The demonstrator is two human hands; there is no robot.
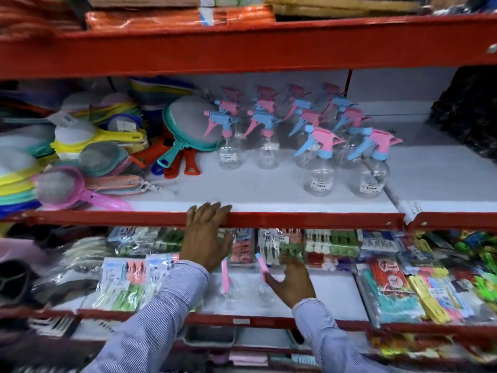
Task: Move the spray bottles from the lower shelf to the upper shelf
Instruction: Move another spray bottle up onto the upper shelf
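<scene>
Several clear spray bottles (318, 168) with pink and blue trigger heads stand in rows on the white upper shelf (269, 192). Two more clear spray bottles remain on the lower shelf (336, 294): one (225, 281) left, one (262, 275) right, both with pink triggers. My left hand (207, 235) rests flat on the red front rail of the upper shelf, fingers spread, holding nothing. My right hand (291, 282) reaches into the lower shelf with fingers apart, right beside the right bottle and touching its trigger, without closing on it.
Colourful mesh strainers (80, 157) crowd the upper shelf's left side. Packs of clothes pegs (126, 281) lie left of the lower bottles, and packets (403, 286) fill the right. A red rail (242, 49) sits overhead.
</scene>
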